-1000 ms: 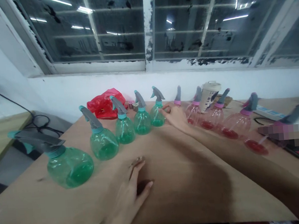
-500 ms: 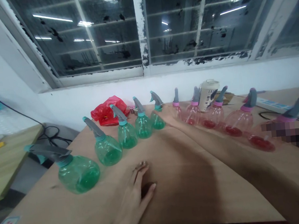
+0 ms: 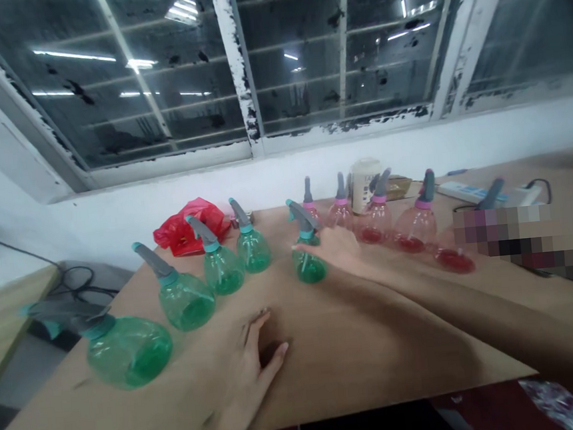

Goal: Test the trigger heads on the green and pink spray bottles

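My right hand (image 3: 337,247) is wrapped round a green spray bottle (image 3: 310,266), its thumb across the front and its other fingers hidden behind. The bottle stands nearly upright, with a grey and teal trigger head and green liquid low inside. My left hand (image 3: 253,358) is at the near part of the table, fingers apart and slightly curled, holding nothing. Several more green spray bottles run in a slanting row on the left, the nearest green spray bottle (image 3: 128,352) being largest in view. Beyond my right hand stand several pink spray bottles (image 3: 374,220) with red liquid.
A crumpled red plastic bag (image 3: 192,226) lies at the back left. Behind the pink bottles are a paper cup (image 3: 364,185) and a white power strip (image 3: 472,192). The brown tabletop (image 3: 330,372) meets a white wall under windows. A pixelated patch covers part of the right side.
My right hand has brought the green spray bottle nearer, away from the row's far end. The view has turned somewhat to the right. My left hand keeps about the same open pose.
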Available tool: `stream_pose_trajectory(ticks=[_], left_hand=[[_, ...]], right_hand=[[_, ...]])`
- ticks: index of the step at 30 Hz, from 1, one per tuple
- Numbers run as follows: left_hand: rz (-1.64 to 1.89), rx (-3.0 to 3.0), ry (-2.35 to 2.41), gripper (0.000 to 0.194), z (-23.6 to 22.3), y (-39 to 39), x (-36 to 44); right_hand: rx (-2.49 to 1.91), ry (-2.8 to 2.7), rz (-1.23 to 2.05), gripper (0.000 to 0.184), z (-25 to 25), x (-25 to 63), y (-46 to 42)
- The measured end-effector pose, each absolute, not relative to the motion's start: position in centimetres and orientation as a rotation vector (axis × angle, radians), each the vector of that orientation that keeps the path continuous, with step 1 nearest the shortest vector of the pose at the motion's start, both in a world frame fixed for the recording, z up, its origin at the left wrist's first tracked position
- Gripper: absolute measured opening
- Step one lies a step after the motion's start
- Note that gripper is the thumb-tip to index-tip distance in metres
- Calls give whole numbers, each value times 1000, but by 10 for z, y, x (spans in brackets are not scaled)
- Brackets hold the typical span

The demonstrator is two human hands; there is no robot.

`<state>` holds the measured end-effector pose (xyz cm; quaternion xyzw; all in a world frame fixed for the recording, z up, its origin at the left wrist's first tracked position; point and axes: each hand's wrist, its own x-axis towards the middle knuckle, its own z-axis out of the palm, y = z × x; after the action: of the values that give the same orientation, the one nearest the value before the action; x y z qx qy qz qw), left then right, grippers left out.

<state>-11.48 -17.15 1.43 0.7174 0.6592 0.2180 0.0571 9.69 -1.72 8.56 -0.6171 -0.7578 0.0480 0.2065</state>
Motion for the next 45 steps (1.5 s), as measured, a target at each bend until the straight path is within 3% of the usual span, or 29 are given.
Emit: stream_pose_trajectory(ticks=[11, 18, 31, 38, 45], left_hand=[[942, 1976, 1400, 96, 2, -103, -12], [1018, 2009, 1264, 78, 10, -90, 30], [1003, 2082, 1256, 85, 4, -90, 24], [999, 2066, 1215, 84, 1, -90, 25], [960, 2077, 1123, 89, 10, -90, 23]], right_hand=[[-1607, -2219, -15, 71, 86, 171, -88], [-1466, -2218, 1, 66, 81, 194, -85], [-1124, -2121, 99, 62, 63, 192, -60], [-950, -1868, 633, 69, 68, 179, -58], [-784, -1796, 734, 35, 78, 167, -54]])
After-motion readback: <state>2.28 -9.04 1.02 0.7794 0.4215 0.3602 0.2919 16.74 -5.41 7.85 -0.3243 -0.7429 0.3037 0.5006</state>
